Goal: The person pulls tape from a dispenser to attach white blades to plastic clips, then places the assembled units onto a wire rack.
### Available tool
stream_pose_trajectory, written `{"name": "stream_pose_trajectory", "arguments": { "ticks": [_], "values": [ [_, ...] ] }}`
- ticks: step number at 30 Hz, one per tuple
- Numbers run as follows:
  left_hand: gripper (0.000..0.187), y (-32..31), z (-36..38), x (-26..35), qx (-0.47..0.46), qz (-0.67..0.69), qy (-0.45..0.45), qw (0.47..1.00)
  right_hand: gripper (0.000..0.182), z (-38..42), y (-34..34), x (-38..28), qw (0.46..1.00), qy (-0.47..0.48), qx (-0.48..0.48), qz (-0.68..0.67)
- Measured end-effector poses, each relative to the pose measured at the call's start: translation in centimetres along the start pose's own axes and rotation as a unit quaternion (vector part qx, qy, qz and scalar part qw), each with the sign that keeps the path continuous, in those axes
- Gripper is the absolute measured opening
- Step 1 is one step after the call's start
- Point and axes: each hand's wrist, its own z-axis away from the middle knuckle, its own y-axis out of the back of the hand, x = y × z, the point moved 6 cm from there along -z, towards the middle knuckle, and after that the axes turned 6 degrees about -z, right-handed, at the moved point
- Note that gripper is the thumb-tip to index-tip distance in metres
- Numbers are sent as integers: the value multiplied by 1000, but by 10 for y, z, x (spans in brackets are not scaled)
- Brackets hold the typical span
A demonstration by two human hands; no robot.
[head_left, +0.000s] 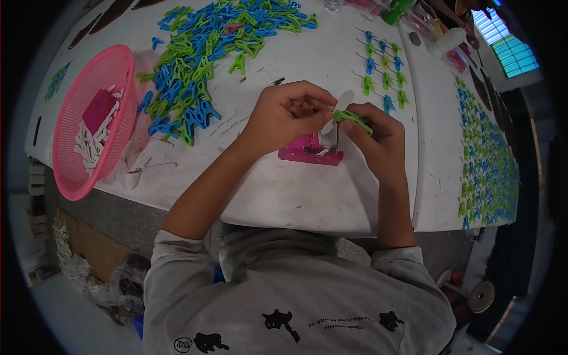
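My right hand (383,137) is closed on a green clothespin (357,122), holding it in front of me. My left hand (284,112) is pinched right beside the clothespin's end; what lies between its fingertips is too small to make out. A thin whitish flat piece (344,99) sticks up at the clothespin's end, between the two hands. Just below the hands stands a small magenta holder (310,155) with white bits and a dark metal part in it, partly hidden by my left hand.
A large pile of blue and green clothespins (204,62) lies beyond my left hand. At left, a pink basket (63,127) holds white pieces and a magenta item. Clothespins (386,80) with hooks stand in rows at right; many more (482,163) cover the far right.
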Motion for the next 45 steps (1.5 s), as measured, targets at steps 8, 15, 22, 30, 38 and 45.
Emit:
{"name": "stream_pose_trajectory", "arguments": {
  "ticks": [8, 15, 22, 30, 38, 45],
  "values": [
    [20, 0, 0, -6, 8, -17, 12, 1000, 20, -11, 2, -8, 999, -46, -14, 10],
    [15, 9, -4, -6, 4, -37, -61, 997, 21, -12, 2, -16, 993, -7, -25, 119],
    [12, 45, -6, -10, 71, -436, -160, 883, 20, -18, 0, 3, 954, 128, -10, 273],
    [16, 43, -10, -28, 21, -485, -90, 869, 21, -22, -18, -1, 910, 189, -89, 359],
    [14, 36, -8, -23, 14, -502, -116, 857, 22, -24, -20, -6, 893, 199, -126, 383],
    [14, 36, -7, -24, 22, -526, -166, 834, 23, -25, -20, -6, 869, 194, -178, 420]
  ]
}}
